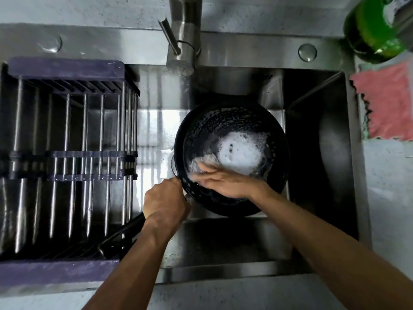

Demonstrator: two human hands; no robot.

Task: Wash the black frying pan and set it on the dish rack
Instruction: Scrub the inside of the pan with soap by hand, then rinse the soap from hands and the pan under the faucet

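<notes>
The black frying pan (232, 121) is held over the steel sink (317, 153), its inside covered in white foam and droplets. My left hand (165, 200) is closed around the pan's black handle (120, 238) close to the rim. Inside the pan at its near left side, my right hand (225, 180) presses a soapy sponge (202, 159) with flat fingers; the sponge is mostly hidden by foam. The dish rack (67, 157), purple-framed with metal bars, spans the left part of the sink and holds nothing.
A steel faucet (183, 41) stands at the back, its spout just above and left of the pan. A green bottle (375, 27) sits at the back right corner. A red cloth (386, 104) lies on the right counter.
</notes>
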